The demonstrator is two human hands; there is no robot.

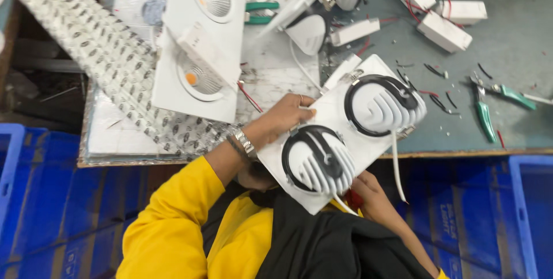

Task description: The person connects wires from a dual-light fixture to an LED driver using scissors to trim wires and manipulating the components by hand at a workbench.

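A white twin light fitting (340,135) is held over the near edge of the worktable (518,42), with its back side turned up. 2 finned white heat sinks are seen on it, each one inside a black ring, and thin white wires hang down from them. The left hand (285,119) is laid on the upper left edge of the fitting, with the fingers closed over the plate and a ring seen on 1 finger; a metal bracelet is worn at the wrist. The right hand (368,195) is placed under the lower edge of the fitting. It is mostly hidden by the plate, so its grip cannot be told with certainty, but it seems to support the fitting from below.

On the table, further left, another white twin fitting (201,42) is laid face up, tilted, with 2 round lamps seen in it. A long roll of printed wrapping (98,48) is stretched across the left part of the table. Several white driver boxes (443,31) with red wires are gathered at the upper right. Green-handled pliers (484,115) are lying near the right edge, and a second green tool (262,12) is lying at the top, just beside the face-up fitting. Blue plastic crates (478,215) are standing below the table. A yellow sleeve (173,221) is worn on the left arm.
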